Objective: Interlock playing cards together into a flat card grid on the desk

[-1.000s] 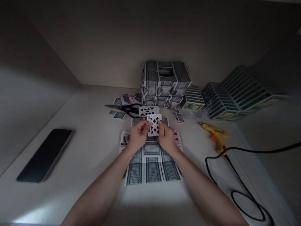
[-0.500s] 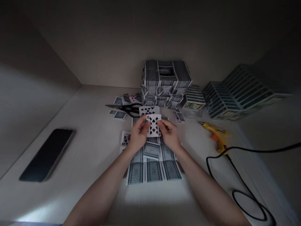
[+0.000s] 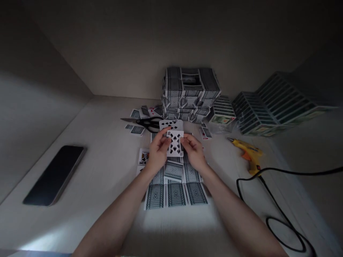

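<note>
Both my hands hold a ten of spades card [image 3: 175, 143] face up above a sheet of joined face-down cards [image 3: 175, 185]. My left hand [image 3: 158, 152] pinches the card's left edge with thumb and fingers. My right hand [image 3: 194, 151] pinches its right edge. Another face-up spade card [image 3: 171, 124] lies just beyond the held one. A face-up king card [image 3: 143, 157] lies on the table left of my left hand.
A box built of cards [image 3: 190, 93] stands at the back by the wall. Black scissors [image 3: 142, 122] and loose cards lie to its left. Stacked card packs [image 3: 270, 105] sit at the right. A yellow glue gun [image 3: 248, 152] with a black cord [image 3: 278, 214] lies right. A phone [image 3: 55, 175] rests left.
The card and both hands stayed almost still, with my right hand shifting slightly on the card's edge. The view drifted a little.
</note>
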`<state>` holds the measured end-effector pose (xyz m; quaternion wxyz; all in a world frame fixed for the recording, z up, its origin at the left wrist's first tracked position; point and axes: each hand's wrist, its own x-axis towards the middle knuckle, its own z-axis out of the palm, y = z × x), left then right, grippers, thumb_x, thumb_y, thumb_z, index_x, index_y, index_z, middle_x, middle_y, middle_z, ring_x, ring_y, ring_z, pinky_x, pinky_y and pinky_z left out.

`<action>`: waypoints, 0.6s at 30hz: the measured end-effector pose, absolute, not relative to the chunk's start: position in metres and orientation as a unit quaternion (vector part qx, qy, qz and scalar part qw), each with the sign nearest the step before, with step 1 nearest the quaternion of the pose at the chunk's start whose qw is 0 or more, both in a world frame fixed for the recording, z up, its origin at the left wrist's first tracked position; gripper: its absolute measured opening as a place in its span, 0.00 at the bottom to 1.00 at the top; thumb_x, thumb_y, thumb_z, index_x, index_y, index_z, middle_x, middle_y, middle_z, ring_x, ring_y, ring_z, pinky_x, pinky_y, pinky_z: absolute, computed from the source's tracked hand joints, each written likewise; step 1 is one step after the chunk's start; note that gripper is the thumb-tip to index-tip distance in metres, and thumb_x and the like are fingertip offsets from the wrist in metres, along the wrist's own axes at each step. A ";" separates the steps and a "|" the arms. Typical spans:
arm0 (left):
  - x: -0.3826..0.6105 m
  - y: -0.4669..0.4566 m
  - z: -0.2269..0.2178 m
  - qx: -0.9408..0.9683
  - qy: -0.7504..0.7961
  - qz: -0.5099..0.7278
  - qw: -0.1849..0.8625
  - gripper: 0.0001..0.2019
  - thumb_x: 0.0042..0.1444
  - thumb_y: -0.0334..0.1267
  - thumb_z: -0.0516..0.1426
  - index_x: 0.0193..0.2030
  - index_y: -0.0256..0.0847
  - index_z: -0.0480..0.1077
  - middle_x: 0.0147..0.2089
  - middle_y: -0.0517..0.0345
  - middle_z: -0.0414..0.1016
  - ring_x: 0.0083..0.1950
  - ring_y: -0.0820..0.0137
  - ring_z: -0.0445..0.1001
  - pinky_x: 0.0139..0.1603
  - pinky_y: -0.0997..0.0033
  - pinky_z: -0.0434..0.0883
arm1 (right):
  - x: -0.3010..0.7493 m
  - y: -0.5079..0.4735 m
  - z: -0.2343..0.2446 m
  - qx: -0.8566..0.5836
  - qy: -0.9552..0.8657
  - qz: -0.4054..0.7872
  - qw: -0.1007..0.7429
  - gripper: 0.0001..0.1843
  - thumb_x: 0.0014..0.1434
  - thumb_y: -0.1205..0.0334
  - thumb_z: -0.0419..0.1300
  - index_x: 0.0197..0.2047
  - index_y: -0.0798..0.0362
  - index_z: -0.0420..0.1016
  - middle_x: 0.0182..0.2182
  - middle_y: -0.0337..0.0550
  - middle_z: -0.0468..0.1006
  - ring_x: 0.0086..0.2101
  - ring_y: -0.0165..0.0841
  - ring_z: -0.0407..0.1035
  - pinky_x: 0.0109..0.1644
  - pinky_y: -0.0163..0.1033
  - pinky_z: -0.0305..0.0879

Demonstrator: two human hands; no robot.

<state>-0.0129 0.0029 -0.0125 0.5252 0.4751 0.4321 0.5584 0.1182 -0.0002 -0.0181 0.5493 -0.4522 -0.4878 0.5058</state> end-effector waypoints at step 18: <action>-0.012 0.004 -0.014 0.459 0.435 0.553 0.542 0.16 0.52 0.39 0.57 0.48 0.41 0.68 0.25 0.63 0.67 0.22 0.78 0.60 0.21 0.80 0.58 | 0.117 0.000 -0.020 -0.458 -0.500 0.490 0.547 0.14 0.55 0.50 0.57 0.40 0.50 0.75 0.28 0.39 0.76 0.29 0.32 0.67 0.33 0.37 0.63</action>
